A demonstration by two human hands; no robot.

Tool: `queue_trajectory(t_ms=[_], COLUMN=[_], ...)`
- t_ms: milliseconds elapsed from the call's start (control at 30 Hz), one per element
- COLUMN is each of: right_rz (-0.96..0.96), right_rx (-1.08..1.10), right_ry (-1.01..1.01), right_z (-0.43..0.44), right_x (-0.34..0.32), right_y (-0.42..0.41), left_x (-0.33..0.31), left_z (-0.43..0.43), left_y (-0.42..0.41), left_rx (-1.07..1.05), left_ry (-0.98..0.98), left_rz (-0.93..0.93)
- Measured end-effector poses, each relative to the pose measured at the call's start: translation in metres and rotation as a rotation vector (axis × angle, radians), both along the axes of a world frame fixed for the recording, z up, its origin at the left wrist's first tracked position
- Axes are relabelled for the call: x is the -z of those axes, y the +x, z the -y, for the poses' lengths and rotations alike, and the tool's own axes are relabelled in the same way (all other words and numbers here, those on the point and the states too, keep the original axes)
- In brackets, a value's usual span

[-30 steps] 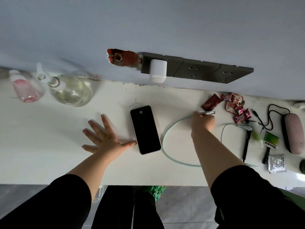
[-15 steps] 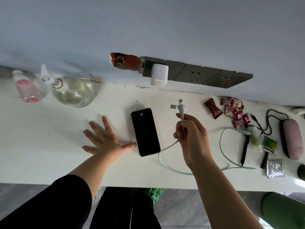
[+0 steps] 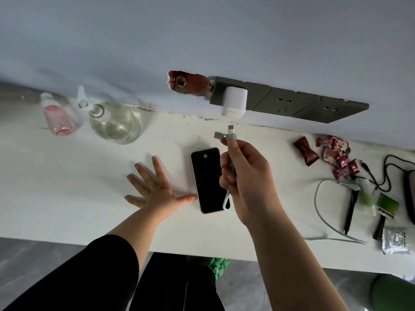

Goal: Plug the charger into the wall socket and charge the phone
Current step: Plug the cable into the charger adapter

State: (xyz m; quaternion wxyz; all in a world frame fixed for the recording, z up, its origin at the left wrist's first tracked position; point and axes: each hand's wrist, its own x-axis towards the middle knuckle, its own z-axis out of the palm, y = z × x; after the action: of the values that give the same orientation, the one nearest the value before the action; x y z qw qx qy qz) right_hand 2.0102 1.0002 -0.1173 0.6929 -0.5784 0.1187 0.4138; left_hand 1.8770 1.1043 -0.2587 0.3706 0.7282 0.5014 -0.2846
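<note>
A white charger block (image 3: 234, 103) sits plugged into the left end of the grey wall socket strip (image 3: 292, 104). A dark-screened phone (image 3: 207, 178) lies flat on the white counter (image 3: 67, 187). My right hand (image 3: 246, 179) is raised over the phone's right side, shut on the pale green cable (image 3: 318, 212), its plug end (image 3: 230, 134) pointing up toward the charger, a short way below it. My left hand (image 3: 155, 187) rests flat and spread on the counter, thumb tip touching the phone's left edge.
Two clear bottles (image 3: 112, 122) stand at the back left. Red candy wrappers (image 3: 332, 153), black pens (image 3: 350, 209), a black cord (image 3: 388, 171), a green card and a foil packet (image 3: 394, 241) crowd the right end. A broken wall hole (image 3: 187, 85) lies left of the sockets.
My right hand picked the cable's plug end off the counter at the right, lifted it and carried it left, up toward the charger. My left hand stayed put.
</note>
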Motion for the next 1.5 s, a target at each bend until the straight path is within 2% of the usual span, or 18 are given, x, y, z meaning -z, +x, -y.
queue_trajectory(t_ms=[467,933,1167,1500], right_rz=[-0.025,-0.012,-0.010,0.150], right_rx=[0.071,0.048,0.039,0.092], right_ry=[-0.051,-0.039,-0.098,-0.074], right_z=[-0.019,-0.021,-0.012,-0.017], right_x=[0.006,0.014,0.028,0.012], right_y=[0.010,0.008,-0.005,-0.004], left_x=[-0.005,-0.007,-0.001,-0.001], left_z=[-0.002,-0.003,-0.003,-0.002], left_y=[0.001,0.000,-0.001,-0.005], left_rx=[-0.007,0.004,0.015,0.017], left_ry=[-0.029,-0.056,-0.049,-0.053], left_rz=[-0.001,-0.031,-0.051,-0.013])
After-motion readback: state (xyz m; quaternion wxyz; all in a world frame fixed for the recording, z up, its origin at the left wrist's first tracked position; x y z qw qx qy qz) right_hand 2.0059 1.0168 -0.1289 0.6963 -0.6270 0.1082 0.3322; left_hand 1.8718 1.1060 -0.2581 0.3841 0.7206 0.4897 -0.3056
